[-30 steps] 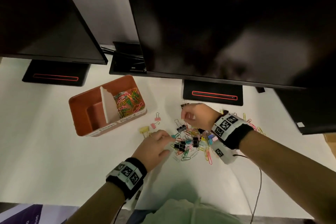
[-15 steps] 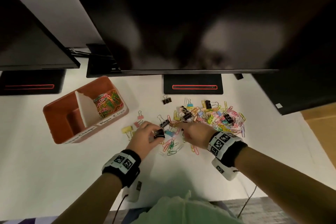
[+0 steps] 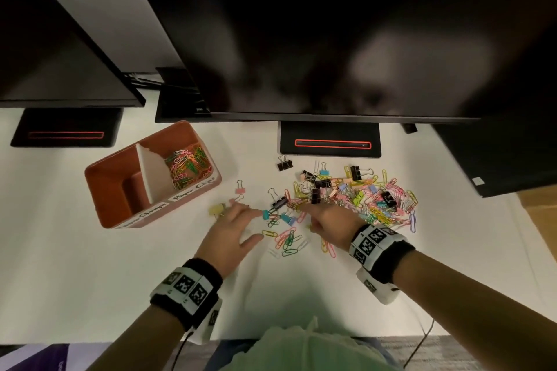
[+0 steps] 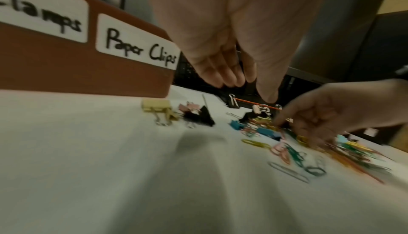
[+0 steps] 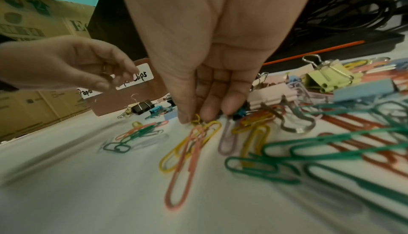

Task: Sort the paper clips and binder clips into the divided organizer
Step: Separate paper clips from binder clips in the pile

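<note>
Left label on the organizer (image 4: 84, 73) cut off, reading only "Clamps"; paper clips (image 5: 344, 152) motion-blurred; right hand (image 3: 328, 224) hides clips beneath it.

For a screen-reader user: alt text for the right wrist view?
A right hand pinches yellow and pink paper clips from a colourful pile on a white table; the left hand hovers by the labelled organizer.
</note>
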{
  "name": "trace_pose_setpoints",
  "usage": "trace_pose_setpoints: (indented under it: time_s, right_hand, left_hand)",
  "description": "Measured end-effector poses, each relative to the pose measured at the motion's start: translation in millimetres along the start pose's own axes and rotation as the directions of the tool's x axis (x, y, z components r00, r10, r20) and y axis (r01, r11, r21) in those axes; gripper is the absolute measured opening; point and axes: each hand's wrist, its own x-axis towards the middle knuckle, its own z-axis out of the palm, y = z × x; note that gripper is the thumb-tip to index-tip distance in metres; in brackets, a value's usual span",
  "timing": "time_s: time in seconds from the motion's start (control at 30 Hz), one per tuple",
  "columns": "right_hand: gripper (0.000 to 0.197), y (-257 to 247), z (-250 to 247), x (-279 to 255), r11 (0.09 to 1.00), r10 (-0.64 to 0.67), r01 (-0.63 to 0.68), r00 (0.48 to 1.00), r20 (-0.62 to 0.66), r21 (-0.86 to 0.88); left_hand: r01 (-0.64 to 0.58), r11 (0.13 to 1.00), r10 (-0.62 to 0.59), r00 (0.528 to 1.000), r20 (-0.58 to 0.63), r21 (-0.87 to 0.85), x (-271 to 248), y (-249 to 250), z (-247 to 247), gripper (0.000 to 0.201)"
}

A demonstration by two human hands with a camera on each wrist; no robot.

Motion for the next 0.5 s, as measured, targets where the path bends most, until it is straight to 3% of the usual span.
trace_pose_setpoints:
  time_s: [0.07,0.13,0.27,0.37,0.5]
  right_hand:
    - [0.058,0.5,-3.5,4.9,0.999,0.007,-0.007,1.000,-0.012,-0.031]
    - [0.060,1.5,-7.0,8.7,0.998,-0.001,0.001,1.000,-0.007,-0.063]
    - [0.060,0.7,-9.3,16.7,0.988,-0.049,0.048,0.999,-0.005,-0.146]
    - [0.056,-1.1,-8.8,23.2,0.985,-0.054,0.053,0.999,0.002,-0.166]
    - [0.035,-1.1,-5.5,28.8,0.986,-0.067,0.057,0.996,-0.059,-0.158]
  left_hand:
    - [0.036,0.999,-0.030,0.988,0.150,-0.037,-0.9,9.8,12.9,0.056]
    - [0.079,0.997,-0.074,0.972,0.224,-0.012,0.2,14.2,27.8,0.072]
    - [0.091,0.993,-0.104,0.978,0.179,0.078,6.1,16.4,48.0,0.084]
    - [0.111,0.991,-0.119,0.986,0.120,0.070,9.4,13.7,53.8,0.076]
    - [0.094,0.996,-0.094,0.995,0.030,0.006,12.5,10.0,54.7,0.043]
